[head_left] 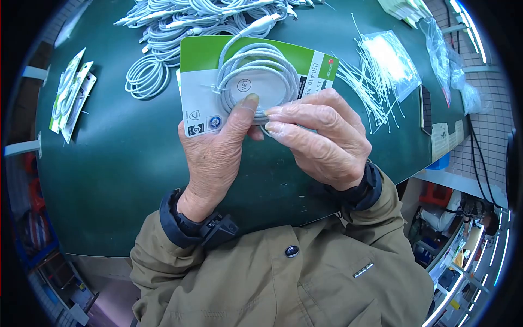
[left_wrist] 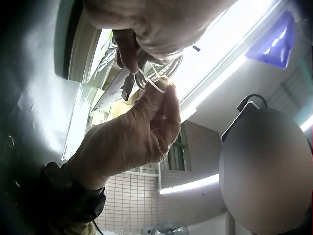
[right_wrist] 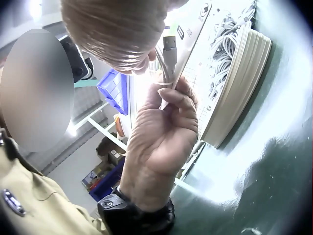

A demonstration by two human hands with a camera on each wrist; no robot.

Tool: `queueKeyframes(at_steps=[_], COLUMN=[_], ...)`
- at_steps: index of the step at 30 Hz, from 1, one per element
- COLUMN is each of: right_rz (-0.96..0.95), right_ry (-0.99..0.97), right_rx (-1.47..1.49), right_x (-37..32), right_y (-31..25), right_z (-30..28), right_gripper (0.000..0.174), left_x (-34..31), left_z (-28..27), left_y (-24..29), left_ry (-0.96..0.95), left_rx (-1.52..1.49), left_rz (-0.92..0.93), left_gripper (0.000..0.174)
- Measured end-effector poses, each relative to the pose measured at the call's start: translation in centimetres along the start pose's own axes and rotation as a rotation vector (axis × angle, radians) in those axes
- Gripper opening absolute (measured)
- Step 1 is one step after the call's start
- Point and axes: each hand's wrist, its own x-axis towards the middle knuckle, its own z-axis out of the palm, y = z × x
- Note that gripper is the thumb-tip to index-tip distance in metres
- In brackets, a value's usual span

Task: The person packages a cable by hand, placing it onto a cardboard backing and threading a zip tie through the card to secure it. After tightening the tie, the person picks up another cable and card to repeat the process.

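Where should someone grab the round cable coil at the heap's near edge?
I'd pinch the coil by its near rim, reaching in from the near side: that curve juts out of the heap, while its far side seems to meet the rest.

Left hand: the left hand (head_left: 215,150) holds the printed card (head_left: 193,60), thumb pressed on the coiled cable (head_left: 261,52).
Right hand: at the coil's lower side, the right hand (head_left: 329,136) brings its fingertips together, perhaps on a thin strand (head_left: 265,131); the tips hide most of it.
Far edge: a heap of grey cables (head_left: 174,27) lies near the far edge of the green table (head_left: 109,180).
Left edge: carded cables (head_left: 71,98) lie near it.
Right side: white ties (head_left: 368,98) spread beside and partly over a clear bag (head_left: 387,60).
Far right corner: a stack of cards (head_left: 400,8) and crumpled plastic (head_left: 438,52).
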Motion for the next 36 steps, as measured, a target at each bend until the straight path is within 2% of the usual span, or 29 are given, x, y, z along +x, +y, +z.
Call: queueKeyframes(at_steps=[9, 36], right_rz=[0.050, 0.156], right_ry=[0.010, 0.014], right_rx=[-0.026, 0.014], right_x=[0.10, -0.36], right_y=[-0.36, -0.38], right_z=[-0.18, 0.43], right_gripper=[0.036, 0.044], left_x=[0.22, 0.17], left_z=[-0.25, -0.17], left_y=[0.28, 0.21], left_ry=[0.007, 0.007], left_rx=[-0.010, 0.002], left_rz=[-0.020, -0.010], left_gripper=[0.019, 0.021])
